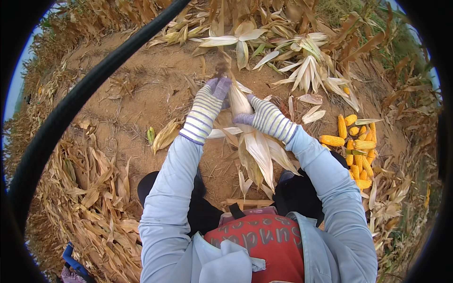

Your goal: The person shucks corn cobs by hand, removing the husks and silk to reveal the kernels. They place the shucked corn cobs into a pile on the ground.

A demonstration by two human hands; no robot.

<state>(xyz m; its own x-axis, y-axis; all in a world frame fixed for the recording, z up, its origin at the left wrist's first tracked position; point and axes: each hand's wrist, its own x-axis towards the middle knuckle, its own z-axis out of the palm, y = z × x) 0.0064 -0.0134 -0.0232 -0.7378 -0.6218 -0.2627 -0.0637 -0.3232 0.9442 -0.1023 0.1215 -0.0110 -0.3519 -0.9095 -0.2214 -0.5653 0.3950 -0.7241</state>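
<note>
Both hands wear striped knitted gloves. My left hand [211, 102] grips the upper end of a corn ear in pale dry husk [239, 100], close to its dark silk tip. Around the husk's middle my right hand [263, 115] is closed, thumb on the near side. Long husk leaves [260, 152] hang loose below it, between my knees. Whether any kernels are bare between the hands cannot be seen. To the right of my right forearm lies a pile of husked yellow corn cobs [364, 144] on the soil.
Split empty husks [308, 72] lie beyond my hands. A dry husk [166, 136] and a small green-yellow piece [150, 135] are on the soil at left. Dry corn leaves [95, 184] cover the left side. A black cable or strap [81, 88] crosses the upper left. A person's blue sleeve [74, 261] shows at lower left.
</note>
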